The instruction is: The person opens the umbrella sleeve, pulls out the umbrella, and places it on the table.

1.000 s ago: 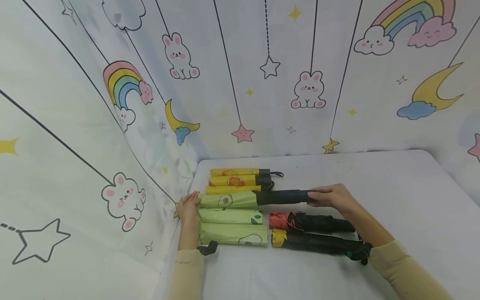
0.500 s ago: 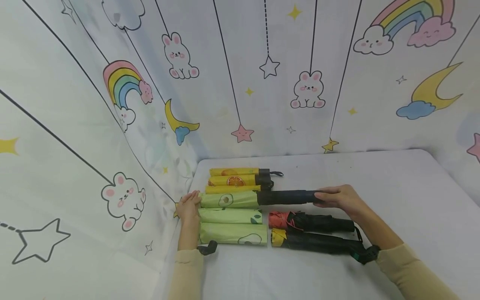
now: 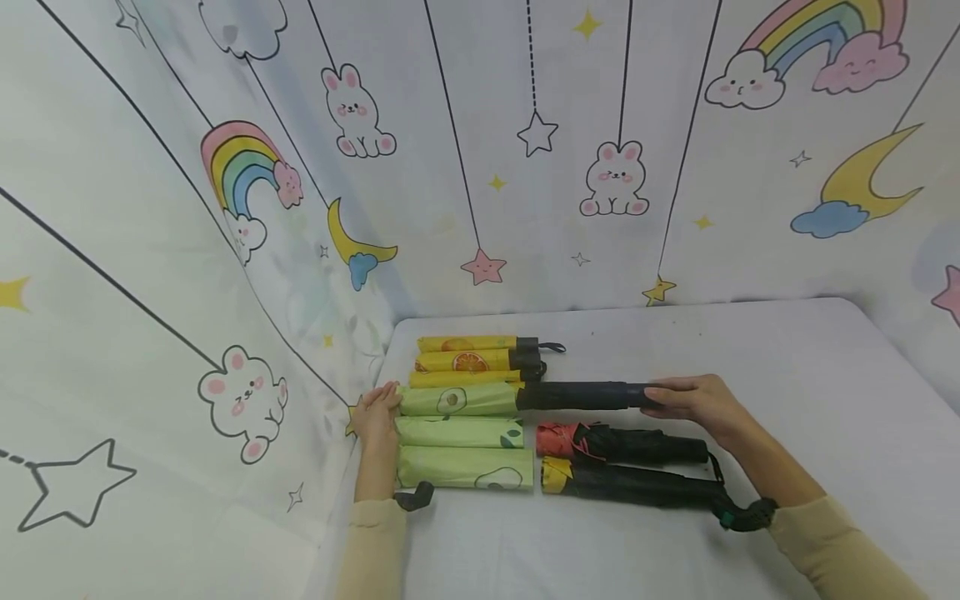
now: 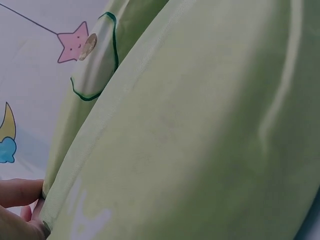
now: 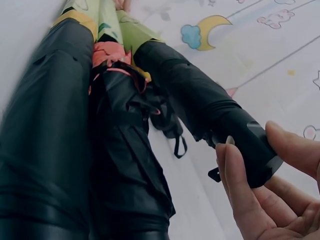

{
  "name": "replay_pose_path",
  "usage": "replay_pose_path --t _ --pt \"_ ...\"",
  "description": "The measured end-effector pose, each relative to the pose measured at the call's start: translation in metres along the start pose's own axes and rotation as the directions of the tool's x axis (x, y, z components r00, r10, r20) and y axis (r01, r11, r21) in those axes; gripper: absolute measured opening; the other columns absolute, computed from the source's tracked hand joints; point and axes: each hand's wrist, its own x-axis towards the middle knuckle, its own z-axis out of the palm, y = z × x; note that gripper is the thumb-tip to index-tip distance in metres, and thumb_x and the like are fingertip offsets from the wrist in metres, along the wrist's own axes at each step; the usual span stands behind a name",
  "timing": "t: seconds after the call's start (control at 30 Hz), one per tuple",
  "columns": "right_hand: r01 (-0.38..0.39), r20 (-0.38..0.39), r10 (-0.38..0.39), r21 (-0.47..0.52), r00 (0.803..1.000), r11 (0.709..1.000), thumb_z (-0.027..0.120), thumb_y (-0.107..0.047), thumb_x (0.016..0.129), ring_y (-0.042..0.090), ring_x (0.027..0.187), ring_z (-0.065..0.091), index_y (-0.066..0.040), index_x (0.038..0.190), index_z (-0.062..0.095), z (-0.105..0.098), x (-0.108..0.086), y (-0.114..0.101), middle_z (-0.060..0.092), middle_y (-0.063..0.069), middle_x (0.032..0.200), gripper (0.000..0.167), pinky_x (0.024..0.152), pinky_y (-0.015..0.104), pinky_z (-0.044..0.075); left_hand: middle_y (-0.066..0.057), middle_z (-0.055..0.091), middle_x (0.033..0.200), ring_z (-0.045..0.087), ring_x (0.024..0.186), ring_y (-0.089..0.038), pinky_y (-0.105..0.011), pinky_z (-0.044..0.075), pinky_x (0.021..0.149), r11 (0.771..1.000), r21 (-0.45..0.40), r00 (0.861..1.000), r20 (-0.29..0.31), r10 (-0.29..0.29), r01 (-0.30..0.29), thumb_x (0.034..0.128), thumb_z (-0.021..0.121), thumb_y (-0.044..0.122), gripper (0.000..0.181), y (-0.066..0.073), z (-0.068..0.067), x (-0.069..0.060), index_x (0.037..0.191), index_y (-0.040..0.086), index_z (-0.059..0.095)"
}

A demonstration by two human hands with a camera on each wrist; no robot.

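While left hand pinches upper avocado sleeve at its left end, right hand grips dark umbrella by its free end; straight axial pull should limit snagging.

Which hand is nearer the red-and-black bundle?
Right. The right hand is by the black end of the red-and-black bundle; the left hand is farther off, at the end of a green sleeve.

No lettering, number or brand is showing legibly anywhere: the green covers and yellow covers at the lower centre of the head view are carrying printed pictures, and the pale mark at the left wrist view's lower left is forming no readable word.
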Motion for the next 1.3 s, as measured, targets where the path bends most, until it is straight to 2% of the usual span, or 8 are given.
replay_pose_path --t 0.13,0.37,0.43,0.53,0.6,0.67,1.07,1.3 --pt "0.012 0.002 -0.012 -0.018 1.000 1.000 0.070 -0.034 0.102 0.025 0.109 0.074 0.011 0.147 0.050 -0.003 -0.004 0.001 0.072 0.015 0.128 0.067 0.115 0.055 0.043 -0.033 0.049 0.148 0.055 0.138 -0.036 -0.033 0.051 0.109 0.999 -0.025 0.999 0.026 -0.031 0.032 0.0889 0.058 -0.026 0.052 0.005 -0.001 -0.003 0.137 -0.015 0.042" --pt "0.024 0.004 -0.024 -0.029 1.000 0.999 0.068 -0.032 0.104 0.024 0.109 0.074 0.012 0.147 0.049 -0.012 -0.008 0.008 0.073 0.012 0.126 0.065 0.117 0.062 0.037 -0.029 0.049 0.149 0.054 0.139 -0.034 -0.031 0.051 0.110 0.997 -0.043 0.998 0.042 -0.056 0.058 0.0907 0.059 -0.024 0.051 0.007 -0.003 -0.004 0.138 -0.011 0.043" --pt "0.031 0.010 -0.031 -0.041 0.999 0.999 0.067 -0.032 0.104 0.024 0.110 0.074 0.012 0.147 0.049 -0.016 -0.009 0.012 0.074 0.012 0.126 0.064 0.115 0.055 0.044 -0.029 0.050 0.148 0.054 0.139 -0.034 -0.030 0.052 0.109 0.997 -0.047 0.997 0.041 -0.059 0.061 0.0903 0.059 -0.024 0.051 0.007 -0.003 -0.004 0.137 -0.010 0.044" --pt "0.038 0.016 -0.038 -0.034 0.999 0.999 0.067 -0.029 0.105 0.025 0.110 0.074 0.011 0.146 0.051 -0.022 -0.011 0.017 0.074 0.011 0.125 0.060 0.105 0.032 0.054 -0.027 0.051 0.147 0.056 0.138 -0.032 -0.028 0.054 0.106 0.997 -0.041 0.998 0.035 -0.061 0.062 0.0895 0.060 -0.025 0.052 0.005 -0.003 -0.004 0.137 -0.009 0.044" --pt "0.049 0.027 -0.048 -0.025 0.998 0.998 0.066 -0.027 0.105 0.026 0.110 0.074 0.012 0.146 0.051 -0.025 -0.012 0.020 0.074 0.011 0.125 0.059 0.096 0.020 0.054 -0.026 0.051 0.147 0.056 0.137 -0.032 -0.027 0.054 0.105 0.997 -0.044 0.998 0.027 -0.064 0.065 0.0892 0.060 -0.025 0.054 0.005 -0.003 -0.004 0.138 -0.009 0.043" --pt "0.055 0.029 -0.055 -0.008 0.998 0.998 0.067 -0.025 0.105 0.027 0.109 0.074 0.014 0.145 0.051 -0.029 -0.012 0.022 0.074 0.011 0.125 0.058 0.092 0.016 0.053 -0.026 0.051 0.148 0.057 0.137 -0.031 -0.026 0.055 0.104 0.997 -0.041 0.998 0.022 -0.063 0.064 0.0892 0.060 -0.025 0.056 0.004 -0.003 -0.003 0.140 -0.010 0.042" --pt "0.036 0.039 -0.034 -0.042 0.999 0.998 0.070 -0.025 0.103 0.030 0.111 0.074 0.010 0.143 0.055 -0.042 -0.010 0.033 0.074 0.012 0.124 0.056 0.091 0.013 0.049 -0.027 0.050 0.148 0.055 0.138 -0.033 -0.027 0.053 0.106 0.998 -0.047 0.999 0.012 -0.042 0.043 0.0910 0.058 -0.024 0.056 -0.002 -0.005 0.005 0.143 -0.011 0.040" --pt "0.067 0.055 -0.064 -0.046 0.996 0.997 0.069 -0.022 0.103 0.024 0.108 0.075 0.011 0.140 0.058 -0.046 -0.009 0.037 0.076 0.010 0.121 0.052 0.092 0.022 0.060 -0.028 0.048 0.150 0.055 0.139 -0.032 -0.026 0.052 0.108 0.999 -0.024 0.999 0.020 -0.034 0.035 0.0932 0.059 -0.022 0.062 -0.004 -0.006 0.006 0.149 -0.011 0.035"
